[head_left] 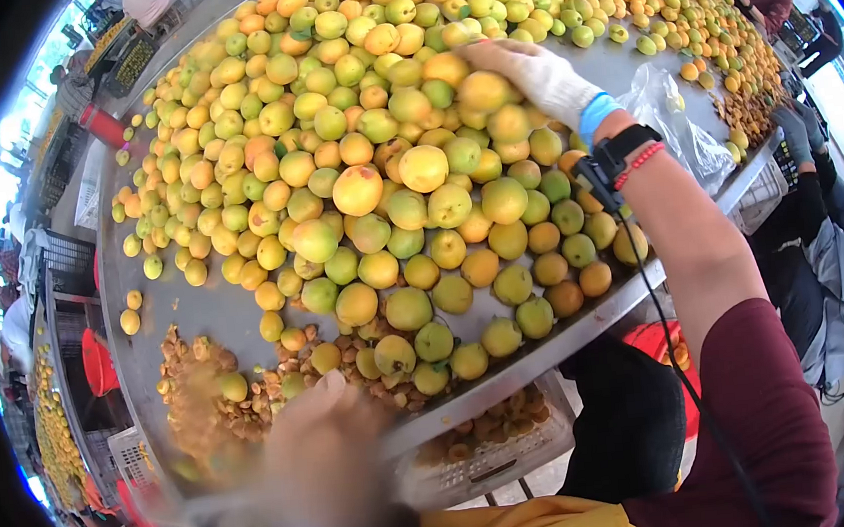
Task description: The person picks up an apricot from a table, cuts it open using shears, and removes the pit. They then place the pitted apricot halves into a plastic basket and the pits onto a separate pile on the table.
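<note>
My right hand (536,78), in a white glove with bare fingertips, reaches over the heaped yellow-green fruit (424,168). Its fingers stretch out against several blurred fruits at the upper middle, and their undersides are hidden. Near the front edge, my left hand (329,462) is smeared by motion, so its grip cannot be made out. A pale blurred streak runs left from it. Just beyond that hand lie brownish fruit pieces (202,383), partly blurred, beside whole fruits on the metal table (154,297).
A clear plastic bag (665,117) lies at the table's right. Below the front edge is a crate (480,469) of fruit pieces. A red container (99,362) stands at left. At right, a co-worker's gloved hands (797,130) are near the table; other people are farther back.
</note>
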Available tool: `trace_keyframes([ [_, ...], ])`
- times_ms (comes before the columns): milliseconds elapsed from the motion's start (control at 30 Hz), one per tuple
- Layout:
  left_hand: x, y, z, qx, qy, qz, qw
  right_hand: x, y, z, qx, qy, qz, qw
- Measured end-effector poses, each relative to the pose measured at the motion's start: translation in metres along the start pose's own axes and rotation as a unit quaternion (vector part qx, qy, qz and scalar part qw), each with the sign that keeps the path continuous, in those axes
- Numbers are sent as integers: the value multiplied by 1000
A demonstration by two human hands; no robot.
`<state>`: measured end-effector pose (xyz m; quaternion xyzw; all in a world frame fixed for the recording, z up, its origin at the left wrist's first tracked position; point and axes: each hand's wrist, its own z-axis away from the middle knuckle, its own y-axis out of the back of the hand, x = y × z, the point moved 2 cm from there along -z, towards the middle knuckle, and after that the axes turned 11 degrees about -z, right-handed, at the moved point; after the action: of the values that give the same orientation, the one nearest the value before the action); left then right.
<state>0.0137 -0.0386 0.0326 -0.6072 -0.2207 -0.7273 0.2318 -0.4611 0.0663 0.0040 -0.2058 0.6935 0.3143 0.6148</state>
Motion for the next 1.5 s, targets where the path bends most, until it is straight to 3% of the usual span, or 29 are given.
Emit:
trace_keyframes([
  [33,2,-3,2,-1,-15,5,1000,-16,-15,13,-27,20,49,998],
  [100,6,-9,7,-3,-44,14,999,-34,-50,33,-45,-17,-32,998],
  [167,12,-9,16,51,-37,-26,998,-51,-74,49,-55,33,77,995],
  [200,9,0,20,31,-41,-60,997,-61,-81,59,-77,38,33,996],
  [300,15,6,34,19,-31,-18,999,-108,-89,97,-91,-29,40,995],
  [333,16,9,40,21,-42,-3,999,-113,-98,101,-85,-22,-76,993],
  [367,18,10,45,20,-49,2,999,-118,-92,110,-83,-17,-69,994],
  [433,22,14,51,46,-57,-11,997,-133,-78,136,24,25,-116,993],
  [467,23,16,50,48,-62,-10,997,-124,-86,138,41,85,-295,951],
  [500,25,16,44,45,-69,-18,996,-114,-82,148,39,89,-295,951],
  [633,59,3,-7,37,-86,-106,990,-105,-108,241,99,18,-222,970],
  [700,74,-13,-57,27,-125,-186,974,-81,-130,265,88,-60,-331,938],
  [833,118,-72,-160,68,-149,-500,850,-64,-152,283,113,-190,-387,895],
  [867,118,-88,-181,62,-148,-503,849,-65,-151,281,90,-189,-394,895],
  [933,119,-114,-216,55,-52,-660,748,-68,-146,275,48,-201,-383,901],
  [1100,89,-124,-229,23,-42,-716,697,-87,-114,277,4,-199,-327,924],
  [1167,91,-112,-216,86,-216,-577,783,-92,-105,275,18,-202,-320,926],
  [1200,94,-105,-196,92,-214,-473,850,-92,-102,274,29,-209,-306,928],
  [1233,97,-100,-173,93,-211,-477,848,-93,-101,276,36,-216,-291,931],
  [1300,100,-80,-126,48,-234,-300,924,-88,-103,280,18,-173,-336,925],
  [1333,99,-71,-98,58,-228,-307,922,-79,-108,281,-1,-134,-343,930],
  [1367,94,-67,-67,16,-205,-224,953,-80,-114,282,-19,-97,-348,932],
  [1400,89,-63,-39,-26,-181,-135,974,-84,-118,290,-9,-102,-335,937],
  [1500,77,-44,32,-39,-147,-63,986,-104,-130,319,-80,-117,-281,949],
])
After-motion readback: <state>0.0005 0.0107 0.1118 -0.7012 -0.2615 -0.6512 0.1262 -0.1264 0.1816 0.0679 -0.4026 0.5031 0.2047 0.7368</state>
